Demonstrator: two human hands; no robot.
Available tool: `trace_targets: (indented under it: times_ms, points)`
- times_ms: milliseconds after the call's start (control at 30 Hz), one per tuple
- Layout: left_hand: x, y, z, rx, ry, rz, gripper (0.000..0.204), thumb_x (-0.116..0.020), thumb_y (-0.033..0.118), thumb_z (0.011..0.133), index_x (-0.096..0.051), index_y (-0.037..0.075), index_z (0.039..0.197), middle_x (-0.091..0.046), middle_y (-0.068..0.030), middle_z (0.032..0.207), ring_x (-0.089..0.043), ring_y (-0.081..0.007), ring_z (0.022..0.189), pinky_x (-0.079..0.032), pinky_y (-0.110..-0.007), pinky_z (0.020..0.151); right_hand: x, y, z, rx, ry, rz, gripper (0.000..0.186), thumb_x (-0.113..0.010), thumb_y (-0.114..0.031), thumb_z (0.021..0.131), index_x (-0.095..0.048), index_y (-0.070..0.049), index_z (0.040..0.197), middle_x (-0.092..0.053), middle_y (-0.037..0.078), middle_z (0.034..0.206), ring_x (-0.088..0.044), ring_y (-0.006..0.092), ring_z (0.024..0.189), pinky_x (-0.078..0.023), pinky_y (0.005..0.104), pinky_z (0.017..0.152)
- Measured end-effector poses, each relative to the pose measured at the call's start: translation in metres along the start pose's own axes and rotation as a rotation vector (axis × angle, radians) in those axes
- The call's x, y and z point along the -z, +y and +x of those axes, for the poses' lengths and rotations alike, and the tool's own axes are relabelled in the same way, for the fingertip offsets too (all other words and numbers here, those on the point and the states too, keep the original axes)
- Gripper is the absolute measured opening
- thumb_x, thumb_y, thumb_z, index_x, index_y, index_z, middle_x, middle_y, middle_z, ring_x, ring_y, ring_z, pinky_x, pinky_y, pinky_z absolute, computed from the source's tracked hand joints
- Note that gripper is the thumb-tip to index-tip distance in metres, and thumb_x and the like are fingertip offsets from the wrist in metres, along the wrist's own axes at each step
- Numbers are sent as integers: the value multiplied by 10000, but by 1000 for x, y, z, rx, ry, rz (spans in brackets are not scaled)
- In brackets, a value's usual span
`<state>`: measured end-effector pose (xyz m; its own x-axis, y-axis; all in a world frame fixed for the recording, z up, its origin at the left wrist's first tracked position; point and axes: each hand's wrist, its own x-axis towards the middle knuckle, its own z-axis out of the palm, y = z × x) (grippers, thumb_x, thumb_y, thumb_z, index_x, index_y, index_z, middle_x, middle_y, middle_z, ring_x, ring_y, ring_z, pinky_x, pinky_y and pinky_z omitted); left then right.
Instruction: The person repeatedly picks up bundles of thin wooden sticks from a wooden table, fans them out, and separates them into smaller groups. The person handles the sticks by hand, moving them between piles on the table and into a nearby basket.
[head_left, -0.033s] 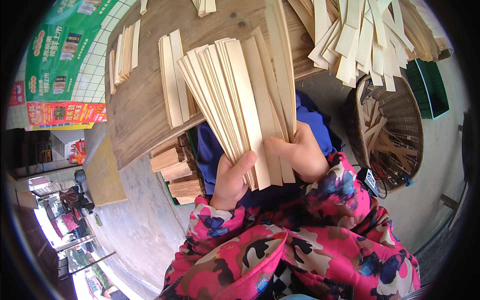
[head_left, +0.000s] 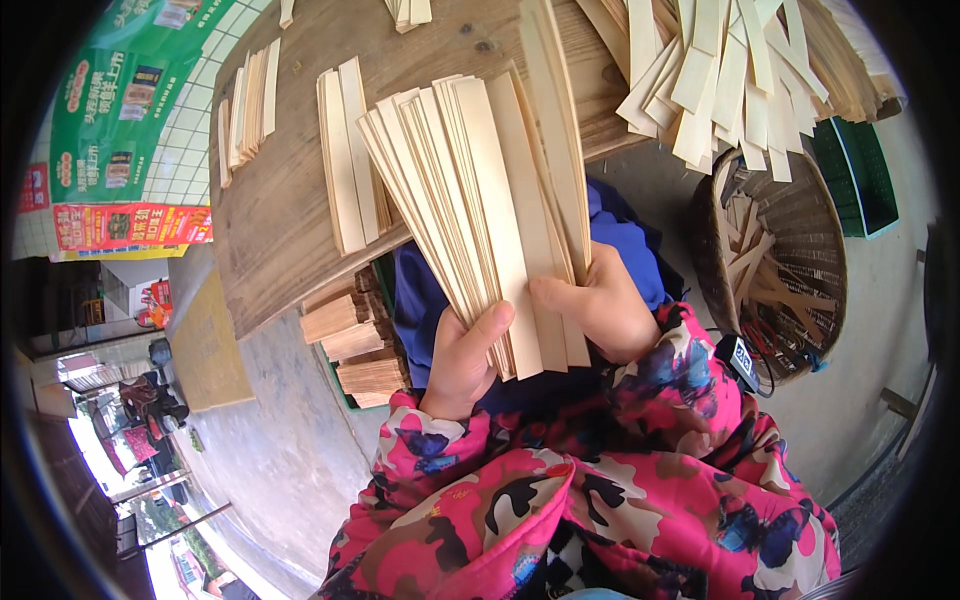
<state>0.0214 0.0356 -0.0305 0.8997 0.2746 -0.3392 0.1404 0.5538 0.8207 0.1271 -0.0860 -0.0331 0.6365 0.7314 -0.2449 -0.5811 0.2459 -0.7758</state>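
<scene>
My left hand is closed round the lower end of a fanned bundle of thin, pale wooden strips, its thumb pressed on top. Beside it my right hand grips a few more wooden strips, thumb over their lower part. The two groups meet and overlap near my thumbs, with their far ends spread over the table edge. Both hands' fingers beneath the wood are mostly hidden.
On the wooden table lie smaller strip stacks at left and a large loose pile at far right. A wicker basket with scraps and a green crate stand at right. Bundled wood fills a crate below left.
The upper ends of the strips in my right hand have tilted slightly left, toward the fanned bundle. My left hand has barely moved.
</scene>
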Motion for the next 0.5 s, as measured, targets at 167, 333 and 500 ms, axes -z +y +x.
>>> trace_targets:
  times_ms: [167, 333, 500]
  points:
    - [-2, 3, 1, 26, 51, 144, 358, -518, 147, 871, -472, -42, 1171, -595, -137, 1012, -612, -210, 867, -507, -329, 759, 3, 2, 0, -45, 29, 185, 183, -514, -19, 823, -531, 31, 998, -580, 47, 832, -540, 95, 732, -461, 251, 681]
    - [-7, 8, 2, 36, 41, 158, 361, -526, 155, 865, -473, -49, 1157, -600, -157, 966, -625, -225, 807, -526, -336, 720, 6, 3, 6, 167, 155, -44, 111, -508, -96, 878, -545, 2, 839, -536, 26, 685, -509, 87, 603, -413, 216, 515]
    - [-12, 7, -1, 27, 11, 221, 377, -544, 169, 856, -472, -49, 1155, -601, -161, 950, -626, -225, 800, -528, -331, 719, -2, 6, 2, 32, 91, 111, 135, -576, -106, 864, -533, -11, 779, -523, 1, 644, -480, 55, 543, -395, 208, 487]
